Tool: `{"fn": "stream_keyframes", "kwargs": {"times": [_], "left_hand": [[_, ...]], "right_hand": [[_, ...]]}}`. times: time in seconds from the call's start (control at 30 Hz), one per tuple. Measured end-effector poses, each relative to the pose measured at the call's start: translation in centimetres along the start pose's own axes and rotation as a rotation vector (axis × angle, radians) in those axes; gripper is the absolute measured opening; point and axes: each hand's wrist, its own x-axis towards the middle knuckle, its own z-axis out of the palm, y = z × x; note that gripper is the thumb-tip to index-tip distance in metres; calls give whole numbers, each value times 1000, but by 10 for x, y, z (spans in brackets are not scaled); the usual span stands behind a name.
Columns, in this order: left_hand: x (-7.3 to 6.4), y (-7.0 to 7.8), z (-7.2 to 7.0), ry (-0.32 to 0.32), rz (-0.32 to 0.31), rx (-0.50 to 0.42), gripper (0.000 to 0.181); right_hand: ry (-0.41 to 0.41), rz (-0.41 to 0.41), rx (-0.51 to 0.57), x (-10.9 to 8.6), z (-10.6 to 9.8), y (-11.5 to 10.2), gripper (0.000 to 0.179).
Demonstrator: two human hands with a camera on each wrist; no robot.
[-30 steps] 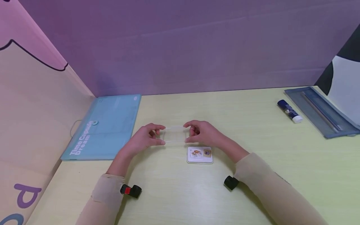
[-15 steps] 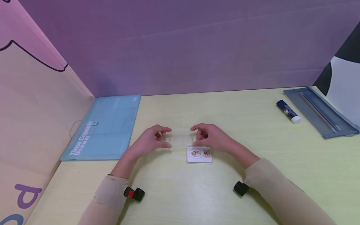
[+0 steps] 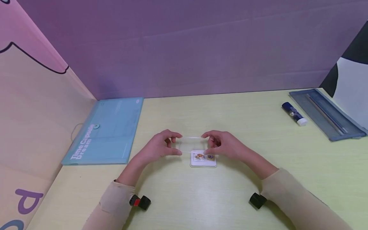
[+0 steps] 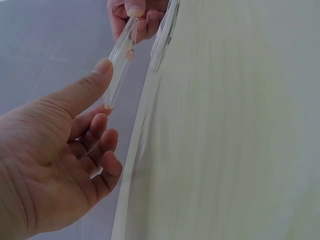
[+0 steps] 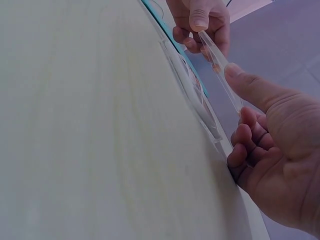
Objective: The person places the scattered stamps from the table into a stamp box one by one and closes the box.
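Observation:
A clear plastic lid [image 3: 190,145] is held level above the table between both hands. My left hand [image 3: 162,146] pinches its left end between thumb and forefinger. At the opposite end my right hand [image 3: 222,143] pinches it the same way. In the left wrist view the see-through lid [image 4: 120,62] looks thin, with a shallow rim. Below and slightly nearer lies a small flat white case [image 3: 202,163] with two little pictures on it, partly covered by the right thumb and the lid. The lid is apart from the case.
A blue document folder [image 3: 107,131] lies on the table [image 3: 184,198] at the left. At the far right are a glue stick [image 3: 294,113] and a grey-blue zip pouch [image 3: 327,113] with a long thin item inside. A purple backdrop [image 3: 201,48] stands behind.
Both hands have carried the clear lid rightward and nearer the body, so that its near edge now overlaps the white case in the head view. The grips have stayed the same.

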Motion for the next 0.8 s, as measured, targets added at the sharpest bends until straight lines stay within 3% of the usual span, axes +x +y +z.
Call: {"fn": "stream_keyframes", "kwargs": {"times": [0.8], "left_hand": [[-1,15,24,-30,43,39,53]], "right_hand": [[17,31,1,-35,-7,4,53]]}}
